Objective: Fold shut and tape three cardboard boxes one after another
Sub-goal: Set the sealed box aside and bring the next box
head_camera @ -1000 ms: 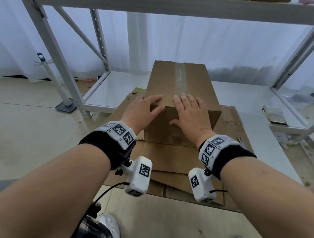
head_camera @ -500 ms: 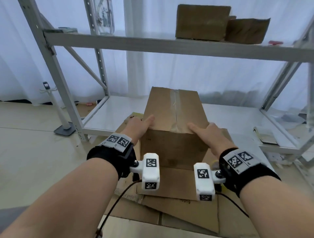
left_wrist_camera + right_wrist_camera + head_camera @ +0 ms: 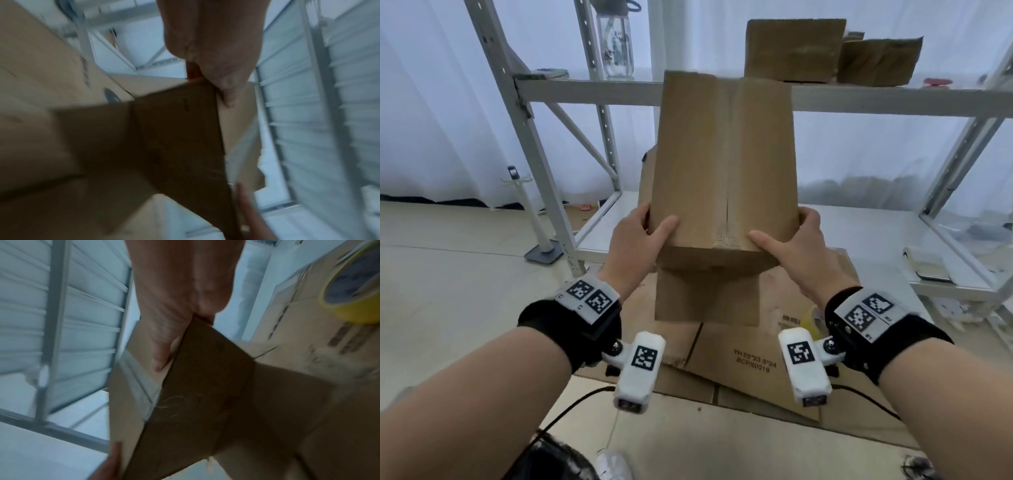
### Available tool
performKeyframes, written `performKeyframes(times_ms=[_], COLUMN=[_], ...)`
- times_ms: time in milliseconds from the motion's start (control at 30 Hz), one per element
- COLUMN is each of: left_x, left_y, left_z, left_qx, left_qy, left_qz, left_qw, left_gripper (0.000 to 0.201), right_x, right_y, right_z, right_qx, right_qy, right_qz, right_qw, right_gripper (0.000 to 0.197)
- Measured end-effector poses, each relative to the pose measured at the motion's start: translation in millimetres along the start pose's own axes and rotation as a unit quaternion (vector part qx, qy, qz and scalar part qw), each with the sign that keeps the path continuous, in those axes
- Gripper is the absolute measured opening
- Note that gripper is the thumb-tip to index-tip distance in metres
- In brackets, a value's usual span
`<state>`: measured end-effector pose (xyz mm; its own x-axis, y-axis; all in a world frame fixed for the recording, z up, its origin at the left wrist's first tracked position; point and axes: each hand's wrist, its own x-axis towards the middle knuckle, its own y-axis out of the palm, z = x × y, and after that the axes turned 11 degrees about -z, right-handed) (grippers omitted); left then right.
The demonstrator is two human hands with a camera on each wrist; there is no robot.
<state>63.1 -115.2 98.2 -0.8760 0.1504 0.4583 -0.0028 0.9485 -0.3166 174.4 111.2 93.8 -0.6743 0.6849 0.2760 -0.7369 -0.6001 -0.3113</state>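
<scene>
A closed brown cardboard box [image 3: 726, 161] with clear tape along its top seam is lifted off the floor, far end raised toward the shelf. My left hand [image 3: 640, 236] grips its near left corner, thumb on top, other fingers down the side. My right hand [image 3: 787, 240] grips the near right corner the same way. The left wrist view shows the box [image 3: 176, 129] from below with my thumb on its edge. The right wrist view shows the box [image 3: 197, 386] and a yellow tape roll [image 3: 355, 293] on flattened cardboard.
Two more cardboard boxes [image 3: 794, 48] and a clear bottle [image 3: 616, 44] stand on the metal rack's upper shelf [image 3: 585, 89]. Flattened cardboard sheets [image 3: 750, 353] cover the floor below the box. A notebook [image 3: 928, 267] lies on the low shelf at right.
The box rested on the flattened cardboard with both hands on its near top edge; the hands moved to its corners and lifted it, tilting the far end up. The view has tilted upward.
</scene>
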Motion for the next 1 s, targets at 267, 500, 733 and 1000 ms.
performKeyframes(times_ms=[267,500,733,1000], left_x=[0,6,18,14], left_y=[7,20,12,1], left_z=[4,4,-8,30], left_qx=[-0.041,-0.095,-0.104,-0.038], left_qy=[-0.082,-0.127,0.018,0.014], left_qz=[0.011,0.026,0.054,0.097], left_qw=[0.996,0.987,0.993,0.994], left_gripper=[0.055,0.051,0.041,0.043], right_x=[-4,7,7,-4], right_y=[4,12,13,22], right_z=[-16,9,13,-43], right_qx=[-0.044,-0.112,0.009,-0.044], right_qy=[-0.018,0.033,0.013,-0.016], right_qz=[-0.018,-0.04,-0.087,0.027], right_qw=[0.999,0.992,0.996,0.999], right_gripper=[0.1,0.097,0.08,0.1])
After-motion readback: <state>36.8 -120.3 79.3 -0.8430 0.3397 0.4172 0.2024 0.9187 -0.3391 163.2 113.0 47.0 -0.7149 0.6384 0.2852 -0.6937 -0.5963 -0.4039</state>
